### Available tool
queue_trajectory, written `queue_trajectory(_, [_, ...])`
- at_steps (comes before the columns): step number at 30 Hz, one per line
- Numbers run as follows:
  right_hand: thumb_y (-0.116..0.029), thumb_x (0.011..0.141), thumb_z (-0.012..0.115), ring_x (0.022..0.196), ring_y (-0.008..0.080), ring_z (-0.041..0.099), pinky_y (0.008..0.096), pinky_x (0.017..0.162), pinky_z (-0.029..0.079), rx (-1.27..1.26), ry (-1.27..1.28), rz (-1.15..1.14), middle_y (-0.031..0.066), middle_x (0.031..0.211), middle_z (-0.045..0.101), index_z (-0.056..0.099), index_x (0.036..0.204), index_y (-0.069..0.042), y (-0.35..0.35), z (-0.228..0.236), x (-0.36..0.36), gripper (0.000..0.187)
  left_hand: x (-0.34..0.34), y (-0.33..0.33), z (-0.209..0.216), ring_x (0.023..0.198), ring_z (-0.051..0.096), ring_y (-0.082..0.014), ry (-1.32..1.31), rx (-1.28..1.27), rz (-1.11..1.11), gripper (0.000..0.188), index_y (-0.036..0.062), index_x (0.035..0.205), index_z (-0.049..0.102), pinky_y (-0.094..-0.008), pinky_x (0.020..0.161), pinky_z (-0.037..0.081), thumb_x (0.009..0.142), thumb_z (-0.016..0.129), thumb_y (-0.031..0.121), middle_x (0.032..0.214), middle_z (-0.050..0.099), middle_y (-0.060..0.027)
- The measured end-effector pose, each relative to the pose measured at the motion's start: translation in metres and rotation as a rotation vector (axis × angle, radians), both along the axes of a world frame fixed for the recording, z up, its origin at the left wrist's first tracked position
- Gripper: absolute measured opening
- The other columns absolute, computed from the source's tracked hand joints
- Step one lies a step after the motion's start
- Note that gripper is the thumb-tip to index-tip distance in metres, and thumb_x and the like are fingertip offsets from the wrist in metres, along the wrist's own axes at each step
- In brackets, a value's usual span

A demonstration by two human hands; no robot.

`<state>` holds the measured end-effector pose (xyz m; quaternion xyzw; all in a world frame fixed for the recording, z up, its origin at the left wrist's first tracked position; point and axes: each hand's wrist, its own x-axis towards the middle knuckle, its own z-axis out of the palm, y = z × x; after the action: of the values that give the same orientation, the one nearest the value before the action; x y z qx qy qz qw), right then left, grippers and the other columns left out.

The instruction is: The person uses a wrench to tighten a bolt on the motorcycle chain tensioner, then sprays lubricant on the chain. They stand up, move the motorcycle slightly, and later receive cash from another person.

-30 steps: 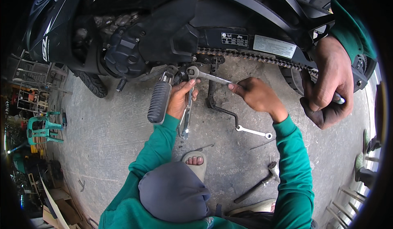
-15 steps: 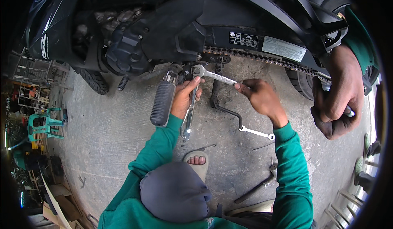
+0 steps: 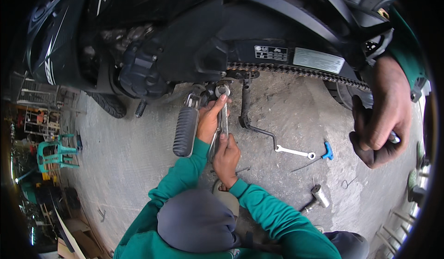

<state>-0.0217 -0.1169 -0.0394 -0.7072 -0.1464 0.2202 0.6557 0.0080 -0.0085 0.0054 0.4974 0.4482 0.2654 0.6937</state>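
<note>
A silver wrench [image 3: 225, 115] has its ring end at a fitting beside the black rubber footpeg [image 3: 186, 132] of a dark motorcycle. My left hand [image 3: 209, 126] is closed at that ring end, its thumb pressed on the head. My right hand [image 3: 226, 156] grips the lower end of the wrench, whose shaft points toward me. Partly covered by my hands, a shiny metal bar [image 3: 214, 143] runs alongside the wrench. Right of them hangs the black side stand [image 3: 245, 104], and near its foot a second wrench [image 3: 294, 152] touches it.
At the right, another person's hand [image 3: 384, 111] curls around a silver tool, mostly hidden. A blue-handled hex key [image 3: 327, 151] and a silver-headed hammer [image 3: 320, 195] lie on the concrete. The motorcycle chain [image 3: 296, 71] runs above. A green plastic chair [image 3: 53, 153] stands far left.
My right hand has swung the wrench from pointing right to pointing down toward me. My left hand stays at the ring end. The view has shifted slightly, uncovering the hex key.
</note>
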Motion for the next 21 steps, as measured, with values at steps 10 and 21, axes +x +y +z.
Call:
queue_trajectory(10, [-0.045, 0.106, 0.05, 0.059, 0.0238, 0.05, 0.041, 0.057, 0.041, -0.151, 0.041, 0.277, 0.0145, 0.064, 0.052, 0.06, 0.087, 0.0, -0.078, -0.013, 0.058, 0.05, -0.001, -0.007, -0.008, 0.065, 0.061, -0.0148, -0.228, -0.069, 0.005, 0.032, -0.0011, 0.106, 0.067, -0.028, 0.054, 0.045, 0.096, 0.068, 0.03, 0.088, 0.068, -0.009])
queue_trajectory(21, [-0.048, 0.102, 0.054, 0.076, 0.0457, 0.063, 0.0509, 0.071, 0.048, -0.469, -0.41, 0.659, 0.0257, 0.075, 0.064, 0.069, 0.091, -0.003, -0.076, 0.082, 0.203, 0.049, 0.004, 0.002, -0.01, 0.059, 0.057, -0.0156, -0.31, -0.144, -0.005, 0.054, 0.0096, 0.118, 0.063, -0.0277, 0.049, 0.042, 0.094, 0.058, 0.058, 0.096, 0.065, -0.0099])
